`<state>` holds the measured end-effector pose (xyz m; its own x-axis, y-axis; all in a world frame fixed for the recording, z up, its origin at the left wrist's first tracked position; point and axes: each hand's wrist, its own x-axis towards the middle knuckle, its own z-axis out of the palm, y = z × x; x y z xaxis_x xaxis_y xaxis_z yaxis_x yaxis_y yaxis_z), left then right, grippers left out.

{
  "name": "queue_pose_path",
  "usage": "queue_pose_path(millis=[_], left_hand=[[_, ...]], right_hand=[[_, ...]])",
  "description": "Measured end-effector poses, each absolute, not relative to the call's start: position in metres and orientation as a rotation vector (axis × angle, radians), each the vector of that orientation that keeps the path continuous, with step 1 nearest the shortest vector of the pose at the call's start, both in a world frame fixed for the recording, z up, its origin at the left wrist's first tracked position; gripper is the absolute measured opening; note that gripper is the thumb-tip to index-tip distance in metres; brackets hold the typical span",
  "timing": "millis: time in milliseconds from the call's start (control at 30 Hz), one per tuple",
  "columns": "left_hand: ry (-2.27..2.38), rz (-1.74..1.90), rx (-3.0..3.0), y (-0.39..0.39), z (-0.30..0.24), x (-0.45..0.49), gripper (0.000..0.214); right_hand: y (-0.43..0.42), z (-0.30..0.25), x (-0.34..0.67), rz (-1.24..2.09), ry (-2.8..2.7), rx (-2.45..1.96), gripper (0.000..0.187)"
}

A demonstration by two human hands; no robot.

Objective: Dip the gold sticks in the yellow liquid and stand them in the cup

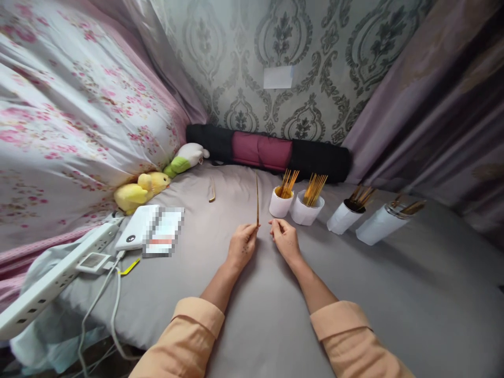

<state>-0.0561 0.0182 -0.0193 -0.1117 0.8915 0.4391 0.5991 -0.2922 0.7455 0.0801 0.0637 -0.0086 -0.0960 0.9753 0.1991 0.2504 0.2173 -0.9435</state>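
Note:
Near the middle of the grey sheet (252, 315), my left hand (242, 245) is closed on the lower end of a thin brown stick (257, 197), which points upward. My right hand (286, 240) is a short way to its right, with its fingers curled into a pinch; whether anything is between them is hidden. Beyond my right hand stands a white-wrapped cup (280, 207) with thin yellow-brown sticks (290, 181) in it. A wider white cup (306, 214) beside it has similar sticks. Two more white-wrapped containers (342, 219) to the right hold darker sticks.
A slim tool with a bent tip (212, 198) lies on the sheet. At left are a power strip (51, 273), cables (96, 304), a white device (137, 226) and plush toys (144, 191). A black and maroon roll (262, 149) lies along the wall.

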Motion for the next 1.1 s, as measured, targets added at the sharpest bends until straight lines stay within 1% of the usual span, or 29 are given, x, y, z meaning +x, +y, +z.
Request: queue_pose_path(millis=[267,600,1100], left_hand=[[1.846,1.125,2.092,0.012,-0.015,-0.057,0.029],[1.961,0.848,2.270,0.007,-0.008,-0.056,0.033],[2.007,0.752,2.310,0.007,-0.008,-0.054,0.030]], right_hand=[[0.059,-0.002,0.079,1.067,-1.506,-1.066,0.034],[0.059,-0.006,0.077,1.164,-1.456,-0.993,0.031],[0.059,-0.004,0.077,1.221,-1.420,-1.005,0.031]])
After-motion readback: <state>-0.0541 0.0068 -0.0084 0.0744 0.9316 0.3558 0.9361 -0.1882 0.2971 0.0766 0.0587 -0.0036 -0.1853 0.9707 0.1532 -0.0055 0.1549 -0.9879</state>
